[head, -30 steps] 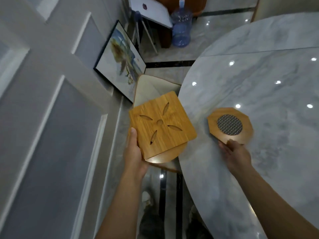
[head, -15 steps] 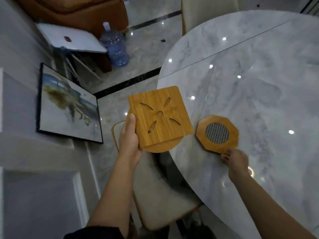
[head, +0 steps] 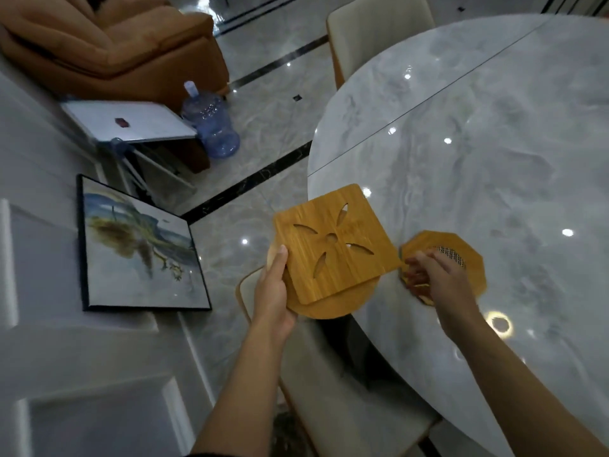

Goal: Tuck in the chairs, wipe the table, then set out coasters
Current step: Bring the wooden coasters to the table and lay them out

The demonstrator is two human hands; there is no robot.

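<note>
A: Where's the octagonal coaster?
B: Flat on the marble desk near its edge, mesh centre facing up. No long axis.
A: The right hand?
B: Fingers spread low over its near side, seemingly touching; motion blur hides any grip.
A: The left hand?
B: Clamped on a square coaster, corner toward the desk, stacked on a round coaster, above a chair.
</note>
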